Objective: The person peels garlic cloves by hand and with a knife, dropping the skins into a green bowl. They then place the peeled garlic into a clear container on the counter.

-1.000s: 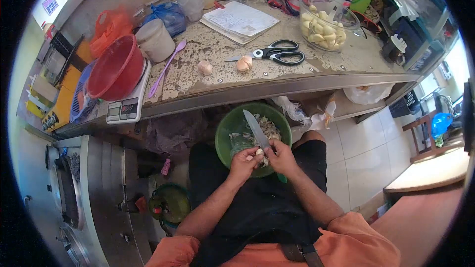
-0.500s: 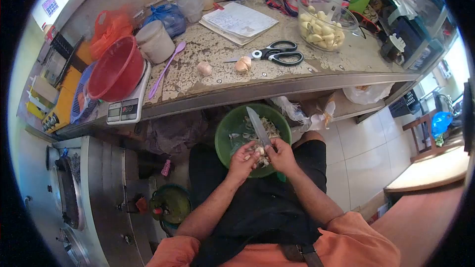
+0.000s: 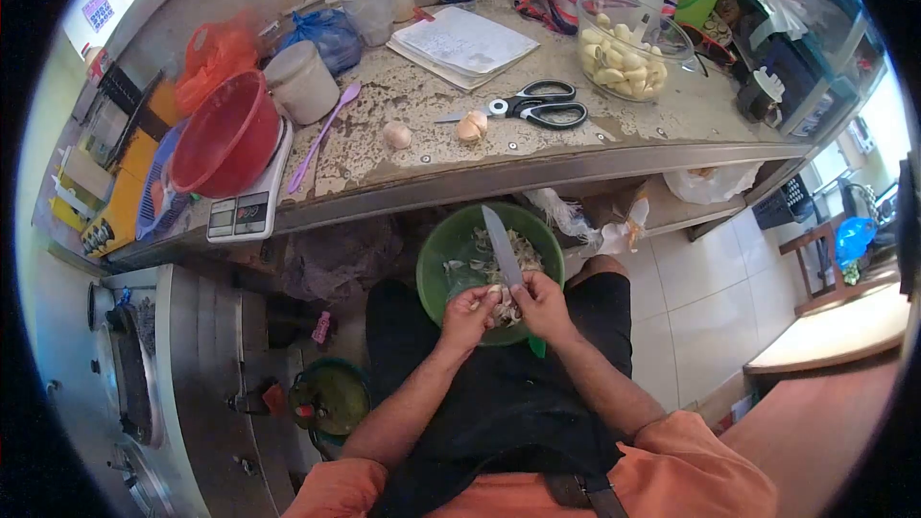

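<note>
Over the green basin [image 3: 436, 269] on my lap, my right hand [image 3: 545, 310] grips a knife [image 3: 502, 247], its wide blade pointing up and away from me. My left hand [image 3: 466, 320] pinches a small garlic piece [image 3: 494, 294] close to the right fingertips. Garlic skins [image 3: 519, 251] lie inside the basin. On the counter ahead are a garlic bulb [image 3: 396, 135], a partly opened bulb [image 3: 471, 126] and black-handled scissors [image 3: 545, 105]. A clear bowl [image 3: 628, 48] at the right back holds several peeled cloves.
A red bowl [image 3: 225, 134] rests on a white scale [image 3: 251, 201] at the left, beside a purple spoon [image 3: 324, 137]. Papers [image 3: 465, 41] lie at the counter's back. A dark green bucket [image 3: 331, 398] stands low at the left, near the steel stove [image 3: 201, 374].
Both hands have shifted slightly, and the fingertips have changed position around the garlic. The knife stays in my right hand, with its blade tilted a little differently.
</note>
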Demonstrator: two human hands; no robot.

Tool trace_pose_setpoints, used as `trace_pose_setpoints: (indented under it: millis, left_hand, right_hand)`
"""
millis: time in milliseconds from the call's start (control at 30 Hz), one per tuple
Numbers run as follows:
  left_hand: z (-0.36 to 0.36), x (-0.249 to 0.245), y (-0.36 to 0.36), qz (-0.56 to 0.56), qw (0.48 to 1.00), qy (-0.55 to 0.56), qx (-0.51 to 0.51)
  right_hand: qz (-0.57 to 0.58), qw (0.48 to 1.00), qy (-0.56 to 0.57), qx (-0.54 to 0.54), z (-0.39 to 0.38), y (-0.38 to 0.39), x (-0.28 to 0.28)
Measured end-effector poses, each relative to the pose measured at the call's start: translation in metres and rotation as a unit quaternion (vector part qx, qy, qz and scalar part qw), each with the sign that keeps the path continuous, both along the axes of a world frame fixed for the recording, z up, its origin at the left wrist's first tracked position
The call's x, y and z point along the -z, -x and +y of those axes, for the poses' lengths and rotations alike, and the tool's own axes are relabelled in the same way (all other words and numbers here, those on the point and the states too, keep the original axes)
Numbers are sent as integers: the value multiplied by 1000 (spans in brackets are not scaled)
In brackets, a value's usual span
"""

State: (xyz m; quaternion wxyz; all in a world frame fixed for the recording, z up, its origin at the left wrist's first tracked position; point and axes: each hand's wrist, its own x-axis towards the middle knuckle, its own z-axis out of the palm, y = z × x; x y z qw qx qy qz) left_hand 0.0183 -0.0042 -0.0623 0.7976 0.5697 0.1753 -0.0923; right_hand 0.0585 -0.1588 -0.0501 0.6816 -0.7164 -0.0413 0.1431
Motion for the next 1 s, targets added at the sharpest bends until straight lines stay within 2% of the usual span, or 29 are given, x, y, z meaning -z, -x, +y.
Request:
trace_pose_setpoints:
  millis: [33, 133, 233, 333, 433, 533, 633, 833, 1000]
  left_hand:
    - [1, -3, 0, 5, 999, 33, -6]
    - [1, -2, -2, -21, 999, 19, -21]
    - [0, -6, -2, -37, 999, -32, -9]
    - [1, -3, -3, -38, 999, -1, -3]
    - [5, -6, -3, -28, 999, 29, -26]
    - [13, -3, -4, 3, 999, 32, -41]
    - [16, 0, -6, -11, 996, 70, -61]
    - [16, -6, -6, -1, 994, 88, -67]
    - [17, -9, -6, -8, 994, 85, -62]
  right_hand:
    - [27, 1000, -9, 1, -1, -1, -3]
    - [26, 999, -30, 5, -5, -7, 1]
    - [-1, 999, -42, 13, -3, -7, 1]
    - [-25, 1000, -17, -5, -8, -9, 4]
    - [43, 997, -55, 24, -9, -13, -5]
    - [93, 995, -23, 16, -15, -17, -15]
    - [-54, 998, 44, 0, -19, -20, -6]
    - [-105, 978, 180, 27, -26, -24, 3]
    - [-113, 969, 220, 24, -25, -22, -19]
